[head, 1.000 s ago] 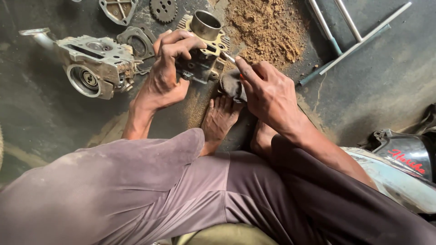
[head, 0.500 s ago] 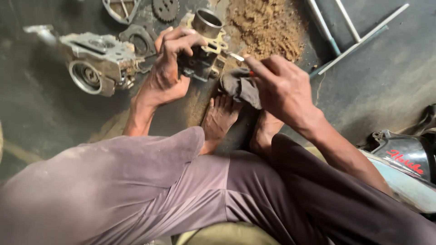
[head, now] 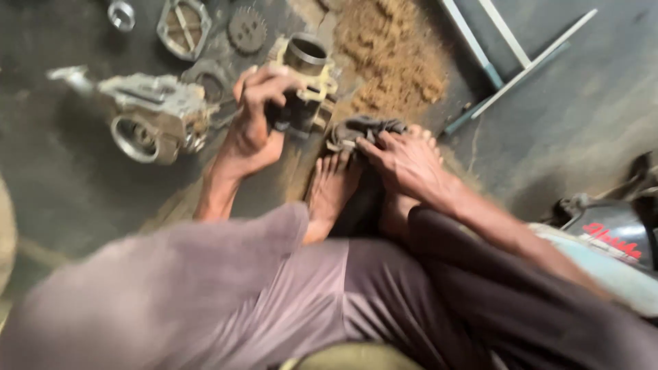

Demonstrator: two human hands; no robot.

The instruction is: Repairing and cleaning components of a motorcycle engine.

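My left hand (head: 257,113) grips a metal engine cylinder block (head: 305,82) with a round bore on top, holding it tilted on the dark floor. My right hand (head: 404,161) rests on a dark grey rag (head: 360,130) that lies just in front of my bare feet (head: 336,188), fingers pressed onto the cloth. The rag sits right beside the cylinder block's lower right side. The view is blurred by motion.
A grey engine casing (head: 151,113) lies left of the block. A finned cover plate (head: 181,24), a gear (head: 247,29) and a metal ring (head: 121,14) lie at the top. Sawdust (head: 391,58) is piled at the upper middle. Long metal rods (head: 507,55) lie upper right. A vehicle body part (head: 610,240) is at right.
My right hand has moved down from the cylinder block onto the rag by my feet. My left hand keeps its grip on the block.
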